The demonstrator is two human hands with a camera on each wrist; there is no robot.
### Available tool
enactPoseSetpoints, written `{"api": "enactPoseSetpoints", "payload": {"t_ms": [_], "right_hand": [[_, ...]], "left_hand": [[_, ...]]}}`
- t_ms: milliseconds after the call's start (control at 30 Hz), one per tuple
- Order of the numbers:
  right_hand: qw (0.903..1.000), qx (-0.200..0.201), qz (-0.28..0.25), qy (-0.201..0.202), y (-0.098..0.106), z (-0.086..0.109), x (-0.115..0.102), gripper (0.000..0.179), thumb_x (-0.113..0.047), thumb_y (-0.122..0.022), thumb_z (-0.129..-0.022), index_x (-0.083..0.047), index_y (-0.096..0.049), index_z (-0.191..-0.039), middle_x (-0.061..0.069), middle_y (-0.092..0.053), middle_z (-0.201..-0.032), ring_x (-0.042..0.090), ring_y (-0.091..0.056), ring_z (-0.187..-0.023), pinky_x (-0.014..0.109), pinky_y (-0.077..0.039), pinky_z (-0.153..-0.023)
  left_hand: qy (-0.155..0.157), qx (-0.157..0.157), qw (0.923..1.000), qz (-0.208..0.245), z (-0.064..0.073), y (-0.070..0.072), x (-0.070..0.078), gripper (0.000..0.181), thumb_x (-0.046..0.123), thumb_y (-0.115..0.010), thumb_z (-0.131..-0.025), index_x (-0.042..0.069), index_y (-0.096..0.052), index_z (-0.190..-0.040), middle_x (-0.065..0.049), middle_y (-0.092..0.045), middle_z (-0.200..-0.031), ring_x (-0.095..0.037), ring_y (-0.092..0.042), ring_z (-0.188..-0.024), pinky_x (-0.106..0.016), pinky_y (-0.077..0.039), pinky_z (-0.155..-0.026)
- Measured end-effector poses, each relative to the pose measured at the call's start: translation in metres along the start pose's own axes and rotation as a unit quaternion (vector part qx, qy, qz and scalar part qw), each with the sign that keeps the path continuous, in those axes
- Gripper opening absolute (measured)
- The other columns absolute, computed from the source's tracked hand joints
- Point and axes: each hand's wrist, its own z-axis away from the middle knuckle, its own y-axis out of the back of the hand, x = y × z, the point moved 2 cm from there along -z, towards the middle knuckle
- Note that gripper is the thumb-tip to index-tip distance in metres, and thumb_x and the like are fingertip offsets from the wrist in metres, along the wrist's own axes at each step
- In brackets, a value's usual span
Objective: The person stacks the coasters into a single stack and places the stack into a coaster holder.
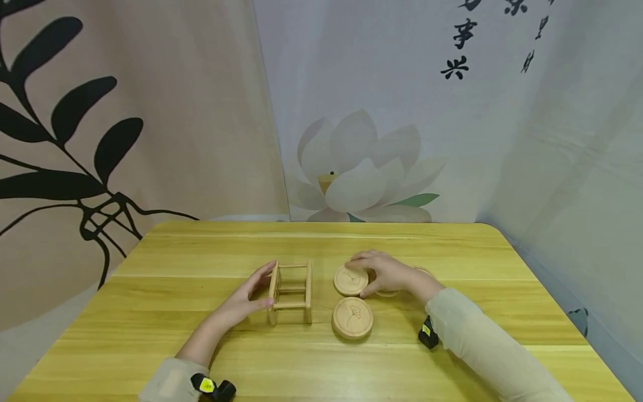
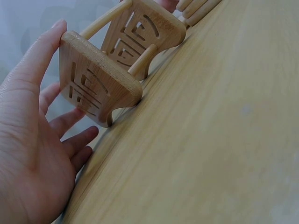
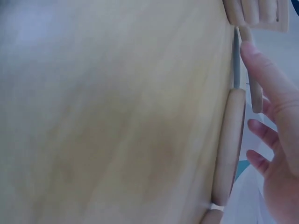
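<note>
Right hand [image 1: 385,272] pinches a pale, round, leaf-engraved wooden disc [image 1: 350,281] — just right of centre!
Left hand [image 1: 243,302] grips the pale wooden two-panelled rack [image 1: 291,290], left of centre — no discs racked yet, a stack of round wooden discs [image 1: 353,318] left below.

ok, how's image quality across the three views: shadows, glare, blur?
Head: fairly evenly lit, wooden tabletop clear, soft shadow beside the right sleeve; left wrist: carved wooden stand fairly sharp, pale hazy patch on the tabletop at lower right; right wrist: softest, tabletop grain smeared, pale patch upper left, dull brown shading mid-frame, wooden disc nearly edge-on.
</note>
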Motion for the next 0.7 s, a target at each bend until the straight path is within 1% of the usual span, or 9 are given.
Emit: {"api": "enactPoseSetpoints", "payload": {"t_ms": [200, 300, 367, 500, 600, 700], "right_hand": [[0.9996, 0.022, -0.008, -0.015, 0.002, 0.002, 0.000, 0.077, -0.043, -0.076, -0.066, -0.018, -0.047, -0.133, 0.004, -0.042, -0.133, 0.021, -0.035, -0.120, 0.043, -0.026, -0.099], [0.9991, 0.036, -0.010, -0.018, 0.004, 0.004, 0.000, 0.078, -0.042, -0.077, -0.066, -0.016, -0.046, -0.133, 0.006, -0.042, -0.133, 0.022, -0.035, -0.120, 0.043, -0.027, -0.098], [0.9987, 0.047, -0.006, -0.018, 0.004, 0.006, 0.001, 0.079, -0.041, -0.077, -0.066, -0.015, -0.046, -0.133, 0.007, -0.042, -0.133, 0.024, -0.036, -0.120, 0.044, -0.028, -0.098], [0.9975, 0.063, -0.010, -0.028, 0.006, 0.008, 0.004, 0.080, -0.037, -0.079, -0.066, -0.014, -0.045, -0.134, 0.007, -0.041, -0.133, 0.022, -0.036, -0.120, 0.042, -0.030, -0.098], [0.9964, 0.069, -0.028, -0.040, 0.008, 0.009, 0.003, 0.080, -0.034, -0.080, -0.066, -0.014, -0.044, -0.134, 0.005, -0.041, -0.134, 0.020, -0.035, -0.120, 0.039, -0.030, -0.098], [0.9950, 0.076, -0.044, -0.049, 0.011, 0.011, 0.000, 0.080, -0.034, -0.080, -0.064, -0.016, -0.045, -0.134, 0.002, -0.041, -0.133, 0.019, -0.035, -0.120, 0.039, -0.030, -0.097]], "left_hand": [[-0.006, -0.003, 1.0000, 0.001, -0.001, 0.000, 0.000, 0.073, 0.008, -0.059, -0.086, 0.030, -0.019, -0.143, -0.007, -0.027, -0.142, -0.033, -0.028, -0.124, -0.061, -0.020, -0.095], [-0.008, -0.005, 1.0000, -0.001, -0.002, -0.001, 0.002, 0.073, 0.006, -0.058, -0.086, 0.028, -0.019, -0.144, -0.008, -0.027, -0.142, -0.034, -0.028, -0.124, -0.061, -0.020, -0.095], [-0.007, -0.007, 1.0000, 0.002, -0.002, -0.001, 0.005, 0.073, 0.003, -0.057, -0.086, 0.026, -0.019, -0.144, -0.011, -0.026, -0.142, -0.036, -0.027, -0.124, -0.062, -0.019, -0.095], [-0.007, -0.010, 0.9999, 0.007, 0.000, -0.002, 0.015, 0.072, 0.001, -0.056, -0.086, 0.021, -0.019, -0.144, -0.014, -0.027, -0.141, -0.037, -0.027, -0.123, -0.062, -0.019, -0.095], [-0.010, -0.009, 0.9999, 0.006, 0.000, -0.001, 0.011, 0.072, 0.006, -0.058, -0.087, 0.025, -0.019, -0.144, -0.011, -0.027, -0.141, -0.035, -0.028, -0.123, -0.061, -0.020, -0.095], [-0.008, -0.008, 0.9999, 0.008, -0.001, 0.000, 0.002, 0.072, 0.010, -0.059, -0.087, 0.029, -0.019, -0.143, -0.009, -0.027, -0.141, -0.034, -0.027, -0.124, -0.061, -0.019, -0.095]]}}
